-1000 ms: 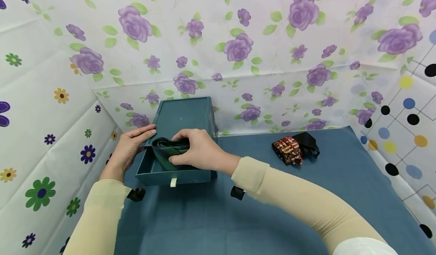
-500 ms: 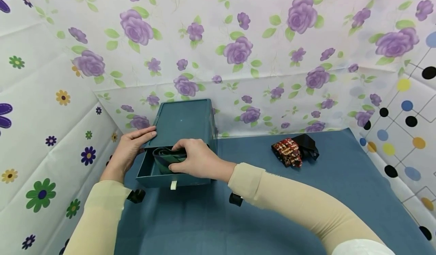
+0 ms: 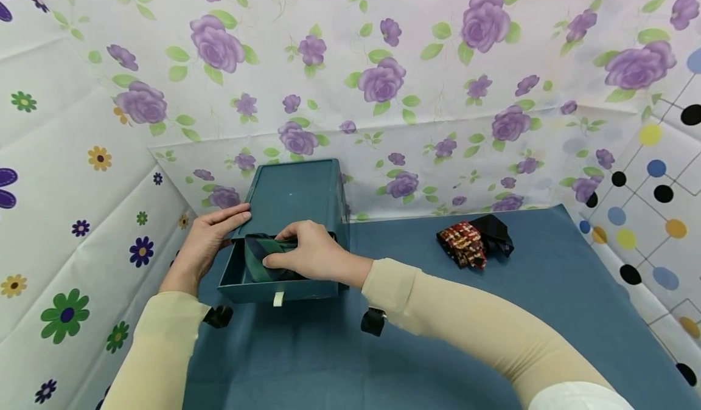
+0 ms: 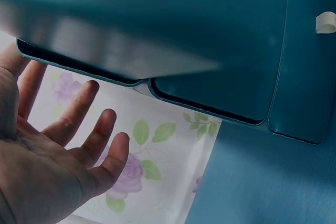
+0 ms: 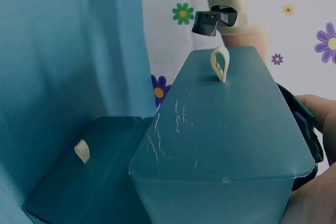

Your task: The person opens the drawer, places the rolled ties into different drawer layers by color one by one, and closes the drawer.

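Observation:
A blue-green drawer box (image 3: 296, 194) stands at the back left, its upper drawer (image 3: 312, 289) pulled out. Inside that drawer is a folded green and navy striped cloth (image 3: 255, 266). My right hand (image 3: 314, 255) reaches in from the right and holds the cloth between thumb and fingers. In the right wrist view the cloth (image 5: 303, 124) shows partly behind the drawer's far edge. My left hand (image 3: 205, 239) rests its fingertips on the top left edge of the box. The left wrist view shows this hand (image 4: 47, 166) with its fingers loosely extended beside the box.
A red and gold patterned cloth (image 3: 462, 244) with a black part (image 3: 493, 235) lies on the blue-covered table (image 3: 416, 361) to the right. The lower drawer (image 5: 79, 177) is closed. Flowered sheets (image 3: 328, 112) stand behind and to the left.
My right hand has moved slightly left and down with the cloth, which now sits lower in the drawer with more green face showing. My left hand has stayed on the box.

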The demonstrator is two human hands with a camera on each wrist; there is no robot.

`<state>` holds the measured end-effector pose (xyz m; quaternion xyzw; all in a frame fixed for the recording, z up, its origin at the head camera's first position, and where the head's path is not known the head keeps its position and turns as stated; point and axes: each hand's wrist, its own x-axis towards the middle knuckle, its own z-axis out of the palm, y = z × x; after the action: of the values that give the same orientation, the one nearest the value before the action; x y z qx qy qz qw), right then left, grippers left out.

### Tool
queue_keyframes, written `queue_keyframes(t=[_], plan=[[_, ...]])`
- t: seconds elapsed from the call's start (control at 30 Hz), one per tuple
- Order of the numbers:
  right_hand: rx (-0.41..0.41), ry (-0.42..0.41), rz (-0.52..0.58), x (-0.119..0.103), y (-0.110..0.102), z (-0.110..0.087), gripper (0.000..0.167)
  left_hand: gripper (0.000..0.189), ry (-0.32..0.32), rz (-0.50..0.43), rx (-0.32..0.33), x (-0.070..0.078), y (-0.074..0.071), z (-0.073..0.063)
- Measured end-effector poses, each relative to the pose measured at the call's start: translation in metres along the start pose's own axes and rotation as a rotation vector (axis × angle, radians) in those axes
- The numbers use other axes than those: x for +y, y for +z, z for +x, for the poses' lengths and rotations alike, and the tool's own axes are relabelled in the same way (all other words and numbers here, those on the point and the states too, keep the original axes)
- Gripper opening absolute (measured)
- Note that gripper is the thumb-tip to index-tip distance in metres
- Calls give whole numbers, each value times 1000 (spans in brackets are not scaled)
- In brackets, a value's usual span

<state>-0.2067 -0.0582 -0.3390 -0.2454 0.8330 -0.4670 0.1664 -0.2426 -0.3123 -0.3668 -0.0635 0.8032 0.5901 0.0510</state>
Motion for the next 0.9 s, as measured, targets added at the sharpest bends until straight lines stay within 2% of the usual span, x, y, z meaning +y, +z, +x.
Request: queue_keyframes(t=[0.23, 0.57, 0.9], plan=[[-28, 114, 90, -1, 2, 3, 58, 57, 2, 9, 1, 1, 0, 0], [-154, 164, -16, -2, 1, 6, 64, 57, -11, 19, 13, 0, 1, 1], [-220, 194, 5, -5, 1, 7, 63, 59, -23, 26, 28, 0, 1, 3]])
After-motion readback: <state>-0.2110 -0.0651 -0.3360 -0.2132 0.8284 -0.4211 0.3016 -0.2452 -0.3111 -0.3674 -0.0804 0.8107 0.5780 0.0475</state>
